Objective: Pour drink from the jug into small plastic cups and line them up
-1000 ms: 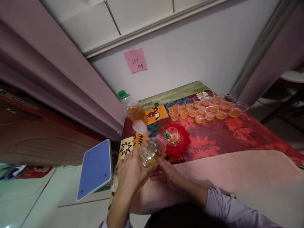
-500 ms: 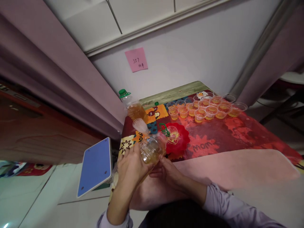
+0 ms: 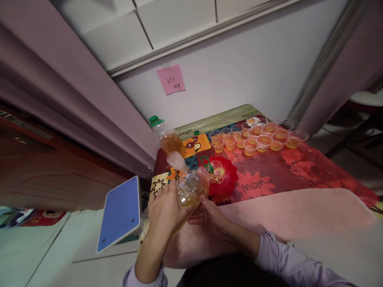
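A clear plastic bottle (image 3: 190,189) with pale yellow liquid is tilted, its neck pointing toward a red scalloped plate (image 3: 229,179). My left hand (image 3: 166,207) wraps round the bottle from the left. Under its right side, my right hand (image 3: 214,217) grips it with the fingers partly hidden. A green cap ring (image 3: 207,164) hangs by the bottle's mouth. One clear cup (image 3: 217,170) is on the red plate, below the mouth. Just beyond the bottle lies a stack of clear cups (image 3: 176,160).
Several clear cups (image 3: 250,147) with yellow liquid stand in rows at the back right. A large green-capped bottle (image 3: 172,143) stands at the back left, near a small green cap (image 3: 196,132). A blue board (image 3: 119,213) is left of the table.
The view has shifted slightly. Both hands stay on the tilted bottle, with no clear movement against the table.
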{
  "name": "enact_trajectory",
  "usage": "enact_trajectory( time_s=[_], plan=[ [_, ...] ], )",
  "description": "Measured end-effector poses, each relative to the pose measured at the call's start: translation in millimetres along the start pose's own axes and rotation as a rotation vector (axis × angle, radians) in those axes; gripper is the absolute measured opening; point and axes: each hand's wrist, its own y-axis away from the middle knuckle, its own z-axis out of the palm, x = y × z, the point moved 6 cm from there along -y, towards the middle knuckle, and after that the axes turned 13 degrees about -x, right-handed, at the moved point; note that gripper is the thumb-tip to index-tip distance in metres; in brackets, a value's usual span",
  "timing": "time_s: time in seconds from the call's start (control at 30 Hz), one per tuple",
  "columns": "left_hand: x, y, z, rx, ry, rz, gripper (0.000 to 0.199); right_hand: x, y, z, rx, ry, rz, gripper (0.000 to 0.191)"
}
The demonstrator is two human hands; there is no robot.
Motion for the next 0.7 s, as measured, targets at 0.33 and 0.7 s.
enact_trajectory(
  time_s=[0.33, 0.7],
  plan=[
    [4.5, 1.2, -8.2, -0.075, -0.032, -0.042, 0.076, -8.2, -0.3, 6.1, -0.027, -0.004, -0.004, 0.08],
    [3.9, -0.6, -8.0, -0.063, -0.041, -0.026, 0.081, -3.2, -3.2, 1.2, -0.02, -0.009, 0.004, 0.077]
  ],
)
